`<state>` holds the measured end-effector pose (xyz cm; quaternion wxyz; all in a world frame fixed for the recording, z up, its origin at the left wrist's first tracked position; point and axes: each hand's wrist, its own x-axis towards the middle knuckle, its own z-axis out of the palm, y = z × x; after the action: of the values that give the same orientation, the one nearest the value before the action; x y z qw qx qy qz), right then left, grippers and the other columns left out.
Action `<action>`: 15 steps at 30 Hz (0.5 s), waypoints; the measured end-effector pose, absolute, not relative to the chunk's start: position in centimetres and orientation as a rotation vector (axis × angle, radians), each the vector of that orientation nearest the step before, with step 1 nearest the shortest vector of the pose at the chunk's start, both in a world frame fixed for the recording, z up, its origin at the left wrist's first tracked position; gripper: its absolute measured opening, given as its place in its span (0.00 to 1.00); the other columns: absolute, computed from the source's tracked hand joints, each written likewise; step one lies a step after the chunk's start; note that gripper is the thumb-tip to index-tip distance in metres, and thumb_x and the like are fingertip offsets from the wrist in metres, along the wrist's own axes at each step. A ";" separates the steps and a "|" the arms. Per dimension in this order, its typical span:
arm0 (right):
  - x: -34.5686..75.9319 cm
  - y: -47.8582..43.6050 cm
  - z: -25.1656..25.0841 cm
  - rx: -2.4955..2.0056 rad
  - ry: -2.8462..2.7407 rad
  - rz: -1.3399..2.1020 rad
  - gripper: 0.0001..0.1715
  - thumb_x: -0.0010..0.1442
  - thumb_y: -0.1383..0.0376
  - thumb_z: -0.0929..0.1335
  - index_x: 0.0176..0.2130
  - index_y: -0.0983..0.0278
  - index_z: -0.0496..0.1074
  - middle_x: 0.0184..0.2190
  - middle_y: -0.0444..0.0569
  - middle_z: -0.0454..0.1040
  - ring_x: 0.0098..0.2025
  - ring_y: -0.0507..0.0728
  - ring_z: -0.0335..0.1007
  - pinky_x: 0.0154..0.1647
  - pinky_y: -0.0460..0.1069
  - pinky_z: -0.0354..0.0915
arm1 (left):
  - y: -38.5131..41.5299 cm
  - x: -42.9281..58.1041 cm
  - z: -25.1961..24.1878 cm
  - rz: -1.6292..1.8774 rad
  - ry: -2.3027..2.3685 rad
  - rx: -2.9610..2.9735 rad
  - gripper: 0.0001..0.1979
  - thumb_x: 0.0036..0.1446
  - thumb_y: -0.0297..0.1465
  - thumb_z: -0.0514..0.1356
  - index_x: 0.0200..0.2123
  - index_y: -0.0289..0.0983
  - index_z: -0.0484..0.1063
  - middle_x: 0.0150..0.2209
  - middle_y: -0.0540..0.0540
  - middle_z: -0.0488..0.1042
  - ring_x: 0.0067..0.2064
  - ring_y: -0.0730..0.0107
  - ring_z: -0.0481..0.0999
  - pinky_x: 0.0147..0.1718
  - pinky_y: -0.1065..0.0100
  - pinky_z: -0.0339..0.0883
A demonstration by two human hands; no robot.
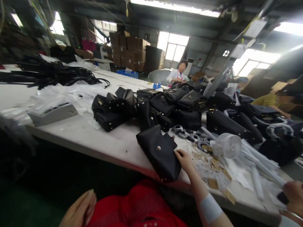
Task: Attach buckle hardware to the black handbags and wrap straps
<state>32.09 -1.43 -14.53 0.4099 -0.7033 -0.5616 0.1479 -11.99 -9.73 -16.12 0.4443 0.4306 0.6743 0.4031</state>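
Center frame, the right hand (186,160) pinched a black bag (157,154) at the front edge of the desk (113,143); the left hand (80,208) (fingers pressed together) hung lower left. Piled bags (188,119) blocked the way behind, a white fan (228,145) crowded the right, and room opened left.

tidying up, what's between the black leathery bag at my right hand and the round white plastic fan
Head view: your right hand, flat tan and white scraps, and grey coils.
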 end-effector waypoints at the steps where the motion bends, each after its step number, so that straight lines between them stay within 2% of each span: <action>1: 31.8 -1.8 -15.3 -1.801 -1.470 0.399 0.22 0.56 0.49 0.65 0.28 0.62 0.78 0.28 0.51 0.79 0.33 0.61 0.75 0.37 0.54 0.68 | -9.9 -11.6 -16.3 0.977 1.605 1.072 0.30 0.48 0.62 0.54 0.18 0.40 0.63 0.16 0.52 0.62 0.19 0.69 0.62 0.20 0.66 0.65; 5: 30.6 -2.2 -14.9 -1.916 -1.602 0.407 0.19 0.61 0.55 0.63 0.29 0.61 0.78 0.32 0.53 0.79 0.40 0.62 0.74 0.48 0.55 0.65 | -9.9 -10.1 -15.9 0.921 1.402 1.104 0.29 0.55 0.58 0.54 0.19 0.38 0.62 0.17 0.54 0.59 0.19 0.75 0.57 0.22 0.71 0.62; 9: 28.6 -1.9 -13.5 -1.955 -1.670 0.392 0.24 0.66 0.52 0.59 0.46 0.62 0.75 0.45 0.56 0.78 0.51 0.63 0.72 0.55 0.56 0.61 | -10.1 -8.4 -15.7 0.877 1.386 1.075 0.28 0.56 0.57 0.54 0.22 0.37 0.63 0.17 0.56 0.58 0.18 0.77 0.56 0.20 0.73 0.56; 11: 27.3 -2.0 -13.5 -2.005 -1.688 0.410 0.28 0.63 0.47 0.62 0.51 0.64 0.72 0.48 0.57 0.77 0.51 0.65 0.72 0.54 0.57 0.63 | -10.3 -7.3 -15.7 0.817 1.386 1.077 0.26 0.55 0.56 0.56 0.28 0.37 0.68 0.16 0.57 0.58 0.18 0.77 0.56 0.18 0.74 0.52; 13: 26.2 -2.3 -13.8 -2.034 -1.685 0.502 0.31 0.59 0.45 0.66 0.49 0.65 0.73 0.46 0.58 0.78 0.48 0.66 0.74 0.49 0.57 0.66 | -10.2 -6.3 -15.5 0.726 1.379 1.135 0.25 0.55 0.54 0.57 0.37 0.35 0.72 0.16 0.57 0.59 0.18 0.75 0.57 0.18 0.74 0.52; 15: 25.4 -2.8 -14.3 -1.974 -1.686 0.627 0.28 0.56 0.47 0.68 0.47 0.65 0.74 0.44 0.57 0.79 0.46 0.65 0.75 0.46 0.55 0.67 | -9.6 -5.2 -15.1 0.657 1.362 1.238 0.23 0.58 0.49 0.56 0.42 0.35 0.74 0.16 0.55 0.63 0.18 0.73 0.61 0.19 0.73 0.55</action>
<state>25.37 -2.76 -14.28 0.2331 -0.7187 -0.6140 0.2283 -5.20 -9.65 -15.11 0.5593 0.5251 0.5776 0.2788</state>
